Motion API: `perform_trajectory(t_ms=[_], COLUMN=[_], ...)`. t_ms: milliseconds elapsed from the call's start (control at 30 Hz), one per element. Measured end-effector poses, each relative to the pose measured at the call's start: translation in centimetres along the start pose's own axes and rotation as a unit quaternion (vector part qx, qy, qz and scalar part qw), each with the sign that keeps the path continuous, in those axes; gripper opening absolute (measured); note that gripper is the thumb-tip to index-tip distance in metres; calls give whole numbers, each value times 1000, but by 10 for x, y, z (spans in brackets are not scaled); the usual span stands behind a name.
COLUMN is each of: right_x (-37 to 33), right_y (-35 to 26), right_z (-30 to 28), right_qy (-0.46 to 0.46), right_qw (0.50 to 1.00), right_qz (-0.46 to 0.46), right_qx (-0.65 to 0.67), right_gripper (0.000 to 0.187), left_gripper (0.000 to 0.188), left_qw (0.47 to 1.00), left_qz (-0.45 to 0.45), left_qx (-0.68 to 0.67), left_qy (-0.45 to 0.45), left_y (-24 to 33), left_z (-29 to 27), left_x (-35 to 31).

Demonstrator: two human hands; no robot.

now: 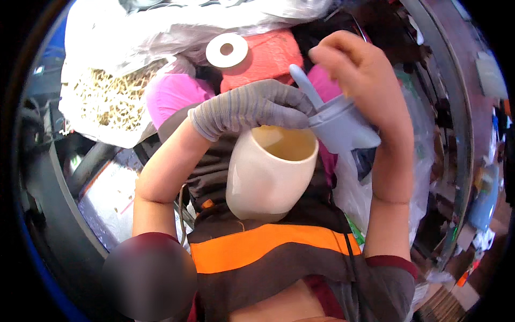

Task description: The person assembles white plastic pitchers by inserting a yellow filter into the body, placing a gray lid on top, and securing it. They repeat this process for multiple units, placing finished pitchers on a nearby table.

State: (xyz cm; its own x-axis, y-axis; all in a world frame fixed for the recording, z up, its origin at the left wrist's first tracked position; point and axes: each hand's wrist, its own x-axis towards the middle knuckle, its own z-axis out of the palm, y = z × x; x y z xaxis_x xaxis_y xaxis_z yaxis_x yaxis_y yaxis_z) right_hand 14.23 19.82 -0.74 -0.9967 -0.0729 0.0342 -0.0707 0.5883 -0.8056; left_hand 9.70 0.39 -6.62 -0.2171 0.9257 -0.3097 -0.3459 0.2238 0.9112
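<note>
A cream, glossy, rounded pot [271,180] rests tilted in my lap, its wide mouth showing a yellowish inside. My left hand [255,110], in a grey striped knit glove, is closed on the edge of a pale blue cup-shaped piece [340,126]. That piece has a long rounded prong sticking up and a pointed tip at its lower right; it is held beside the pot's mouth. My bare right hand [365,70] is raised just above and behind the blue piece, fingers curled in and slightly blurred. Anything between those fingers is hidden.
A white ring-shaped roll [227,51] lies on a red wrapped bundle [268,56] ahead of me. Shredded straw-coloured filler [115,99] fills a white bag at the left. Clear plastic [421,155] hangs at the right, beside a dark metal post [456,134].
</note>
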Motion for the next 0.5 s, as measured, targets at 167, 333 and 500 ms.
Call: perform_trajectory(t_ms=[167,333,500], right_x=[-36,-61,-45], right_y=[117,82,50], right_z=[67,110,65], right_qy=[47,141,113], right_qw=[818,833,938], right_qz=[169,244,141], right_qx=[549,476,296], right_gripper=[54,65,45], left_gripper=[25,38,59], left_qw=[988,949,878], left_qz=[51,88,128], left_qx=[-120,-284,-460], left_qy=[78,107,37], left_y=[-35,-69,-86], left_z=[-15,-17,-21], left_x=[-35,-42,-40])
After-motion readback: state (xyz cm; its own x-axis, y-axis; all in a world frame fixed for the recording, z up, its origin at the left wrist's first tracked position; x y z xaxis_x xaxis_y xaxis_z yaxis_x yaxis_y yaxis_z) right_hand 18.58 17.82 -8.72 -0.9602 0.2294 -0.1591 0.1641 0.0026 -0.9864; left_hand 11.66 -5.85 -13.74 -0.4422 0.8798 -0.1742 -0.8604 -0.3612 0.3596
